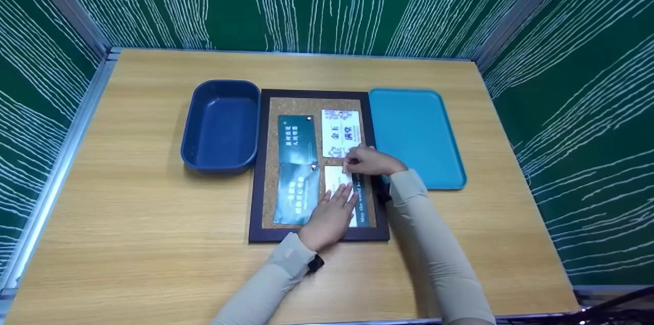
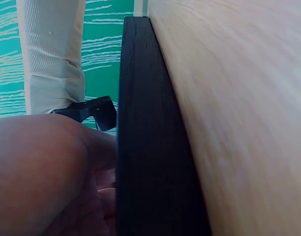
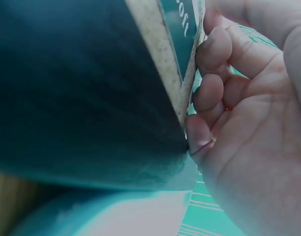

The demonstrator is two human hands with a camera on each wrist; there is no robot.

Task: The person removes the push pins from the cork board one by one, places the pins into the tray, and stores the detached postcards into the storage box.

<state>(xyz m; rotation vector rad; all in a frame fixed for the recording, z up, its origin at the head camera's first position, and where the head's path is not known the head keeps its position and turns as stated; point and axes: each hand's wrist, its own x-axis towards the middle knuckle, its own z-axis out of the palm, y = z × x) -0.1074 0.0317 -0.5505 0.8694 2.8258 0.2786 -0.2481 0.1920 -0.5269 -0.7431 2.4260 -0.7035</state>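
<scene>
A cork board (image 1: 294, 106) in a dark frame lies on the table. My left hand (image 1: 327, 217) rests with fingers extended on the lower right card (image 1: 363, 200), white and dark teal with printed words. At that card's top edge, my right hand (image 1: 369, 160) has thumb and index finger pinched together on what appears to be a pushpin, mostly hidden by the fingertips. The right wrist view shows the other fingers (image 3: 209, 91) curled by the frame. A white-and-purple card (image 1: 341, 133), a green card (image 1: 296, 136) and a teal card (image 1: 294, 197) are also on the cork, each with a pin near its top.
Left of the board stands a deep blue bin (image 1: 222, 161). A flat light-blue tray (image 1: 414, 136) lies on its right. The wooden table (image 1: 127, 212) extends around them, bounded by green patterned walls (image 1: 347, 3) at the back and sides.
</scene>
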